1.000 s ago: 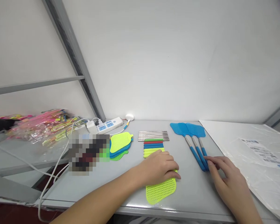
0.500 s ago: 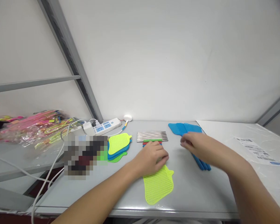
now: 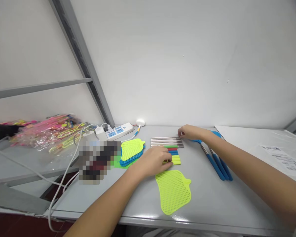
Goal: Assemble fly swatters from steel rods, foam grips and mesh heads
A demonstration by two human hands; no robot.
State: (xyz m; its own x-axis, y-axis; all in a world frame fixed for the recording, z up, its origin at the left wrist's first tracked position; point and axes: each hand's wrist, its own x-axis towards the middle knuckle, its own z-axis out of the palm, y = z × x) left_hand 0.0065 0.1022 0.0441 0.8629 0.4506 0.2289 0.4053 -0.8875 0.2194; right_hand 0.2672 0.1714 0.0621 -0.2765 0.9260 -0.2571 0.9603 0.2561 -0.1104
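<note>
My left hand (image 3: 156, 161) rests over the left ends of a row of coloured handle tubes (image 3: 173, 152), green, red, blue and yellow. Its thumb and forefinger are closed about the yellow tubes. My right hand (image 3: 191, 132) reaches across to the back of the table, its fingertips pinched at the right end of the shiny metal rods (image 3: 162, 142) lying side by side. A lime-yellow mesh fly swatter head (image 3: 174, 191) lies flat in front of my left hand. Blue fly swatters (image 3: 218, 164) with metal shafts lie under my right forearm, which partly hides their heads.
Left of my left hand is a stack of yellow, blue and green swatter heads (image 3: 132, 149). Behind it lies a power strip (image 3: 119, 132) with plugs and white cables. Bagged colourful goods (image 3: 54, 131) fill the left shelf. White wrapping (image 3: 261, 144) covers the right side.
My right hand has moved left and away from me, from the blue swatters to the metal rods. My left hand has shifted slightly, uncovering more coloured tubes. The view has turned a little.
</note>
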